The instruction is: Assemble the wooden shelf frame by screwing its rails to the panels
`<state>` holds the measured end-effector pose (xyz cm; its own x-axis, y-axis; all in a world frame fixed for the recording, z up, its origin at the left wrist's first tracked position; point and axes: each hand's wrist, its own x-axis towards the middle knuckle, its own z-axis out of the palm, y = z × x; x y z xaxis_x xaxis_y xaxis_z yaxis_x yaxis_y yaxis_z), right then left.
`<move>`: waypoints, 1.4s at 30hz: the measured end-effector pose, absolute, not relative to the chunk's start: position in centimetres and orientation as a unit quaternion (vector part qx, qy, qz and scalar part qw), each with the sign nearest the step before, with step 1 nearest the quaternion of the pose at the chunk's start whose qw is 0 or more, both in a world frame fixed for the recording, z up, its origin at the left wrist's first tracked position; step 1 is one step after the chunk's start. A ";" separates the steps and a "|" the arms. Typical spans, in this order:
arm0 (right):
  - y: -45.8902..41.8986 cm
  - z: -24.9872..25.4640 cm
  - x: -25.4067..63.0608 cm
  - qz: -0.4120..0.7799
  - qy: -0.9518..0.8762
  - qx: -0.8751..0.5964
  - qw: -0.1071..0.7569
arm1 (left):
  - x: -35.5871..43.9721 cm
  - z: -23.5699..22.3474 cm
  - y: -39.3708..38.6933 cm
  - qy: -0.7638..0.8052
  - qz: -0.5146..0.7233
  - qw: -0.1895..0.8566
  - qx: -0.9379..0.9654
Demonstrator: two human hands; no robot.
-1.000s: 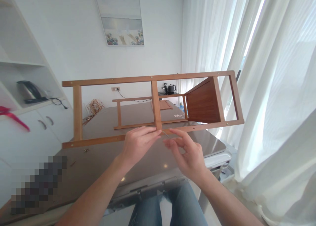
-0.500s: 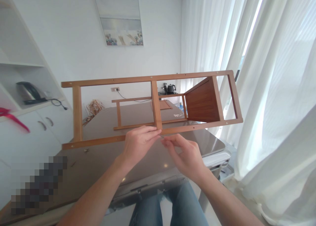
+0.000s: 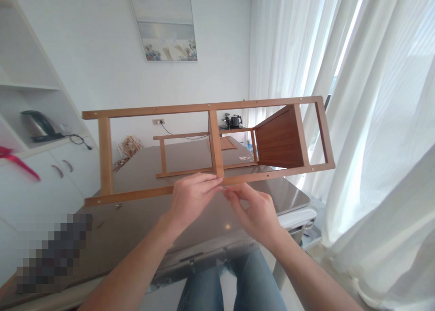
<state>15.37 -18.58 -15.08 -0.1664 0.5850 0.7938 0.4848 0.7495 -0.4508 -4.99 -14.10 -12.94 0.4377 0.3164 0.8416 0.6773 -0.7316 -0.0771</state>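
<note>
A brown wooden shelf frame (image 3: 217, 143) lies on its side across the table, with a panel (image 3: 280, 141) fixed between its rails on the right. My left hand (image 3: 190, 200) is closed around the near lower rail where the middle crossbar meets it; its thumb and fingertips press together there. Just to the right, my right hand (image 3: 253, 207) pinches a thin metal hex key (image 3: 223, 187), mostly covered by the fingers. The key's far end reaches the joint beside my left fingertips, and the screw there is hidden.
Small metal screws (image 3: 118, 206) lie on the grey table (image 3: 149, 229) at left. A pixelated dark object (image 3: 56, 254) is at the near left corner. Another wooden panel (image 3: 226, 143) and a bundle of dry straw (image 3: 131, 147) are farther back. White curtains (image 3: 380, 143) hang at right.
My right fingers were spread loosely by the hex key a second ago; they have closed on it and come nearer to my left fingertips. My left hand and the frame stay almost in place.
</note>
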 end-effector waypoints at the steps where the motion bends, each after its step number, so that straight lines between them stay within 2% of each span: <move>1: -18.5 -15.1 15.4 0.036 -0.761 -0.354 0.542 | -5.0 -13.0 -14.1 -0.303 -0.437 0.205 -0.822; 12: -18.9 -14.4 14.8 -0.034 -0.740 -0.384 0.551 | -4.6 -12.9 -14.4 -0.320 -0.462 0.141 -0.815; 22: -19.2 -13.0 13.3 -0.104 -0.739 -0.446 0.494 | -4.1 -12.5 -15.2 -0.372 -0.436 0.091 -0.815; 26: -19.8 -12.1 13.4 -0.026 -0.741 -0.442 0.505 | -3.9 -12.5 -15.3 -0.345 -0.444 0.095 -0.821; 34: -19.7 -12.1 14.2 0.312 -0.696 -0.375 0.527 | -3.9 -12.6 -15.5 -0.353 -0.450 0.070 -0.817; 42: -19.7 -13.8 14.7 0.345 -0.705 -0.306 0.540 | -4.0 -12.5 -15.5 -0.359 -0.450 0.085 -0.813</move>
<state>14.72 -19.71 -13.78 -0.2307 0.8031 0.5494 0.0588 0.5751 -0.8160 -3.98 -15.48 -12.55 0.3374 0.5074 0.7929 0.6608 -0.7275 0.1844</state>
